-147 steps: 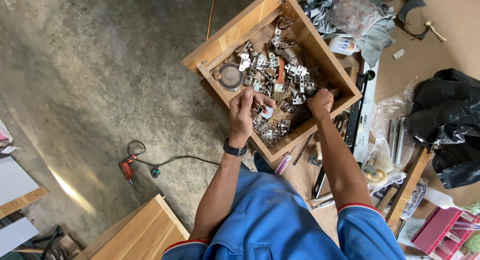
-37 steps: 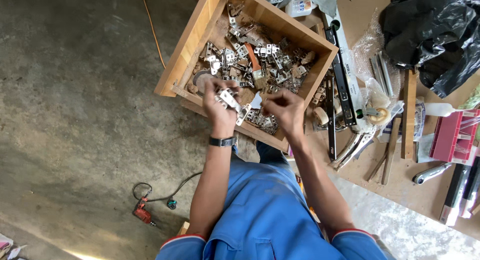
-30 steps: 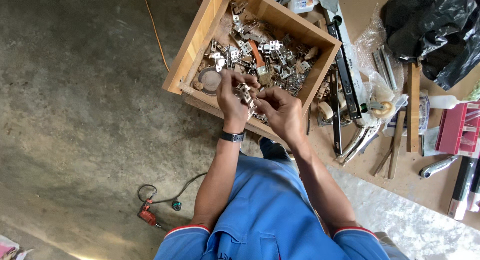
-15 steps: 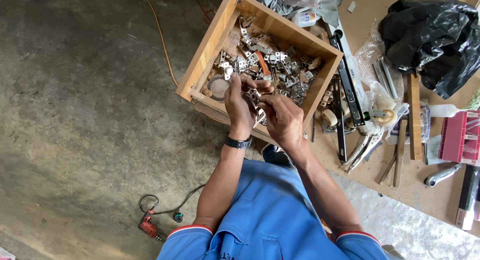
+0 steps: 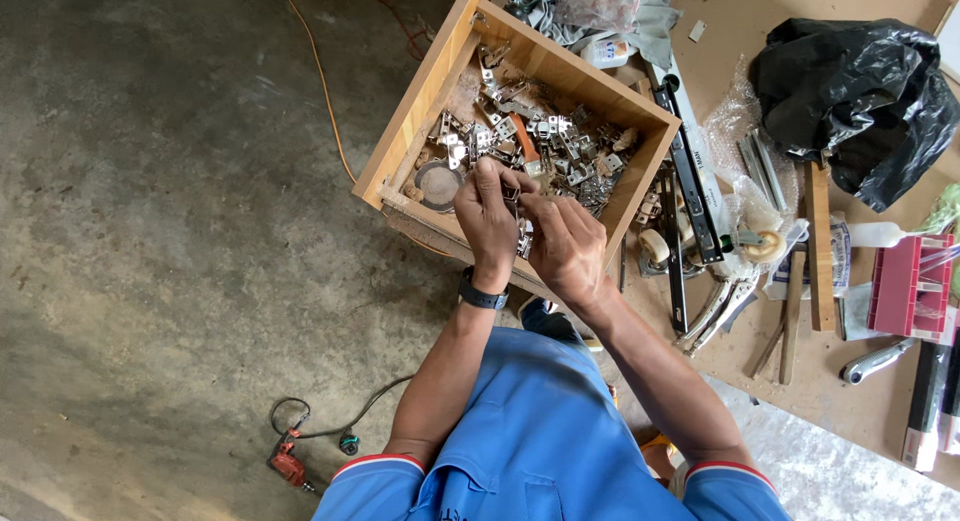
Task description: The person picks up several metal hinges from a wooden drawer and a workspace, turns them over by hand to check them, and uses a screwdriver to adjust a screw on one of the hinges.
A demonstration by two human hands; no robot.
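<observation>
A wooden box (image 5: 420,101) on the concrete floor holds a heap of several small metal hinges (image 5: 545,146) and brackets. Both hands are raised together over the box's near edge. My left hand (image 5: 487,221), with a dark watch on its wrist, pinches a small metal hinge piece (image 5: 512,193) at its fingertips. My right hand (image 5: 568,246) is closed beside it, fingers touching the same piece; whether it grips a second part is hidden.
Right of the box lie black drawer slides (image 5: 690,171), caster wheels (image 5: 655,246), wooden sticks (image 5: 820,246), a black plastic bag (image 5: 850,91) and a red case (image 5: 905,286). A red power drill (image 5: 288,466) with its cord lies on the floor at lower left. An orange cable (image 5: 320,81) runs past the box.
My hands left the heap of hinges and came together above the box's near edge, holding a small metal piece. The view has shifted, so the box sits further right.
</observation>
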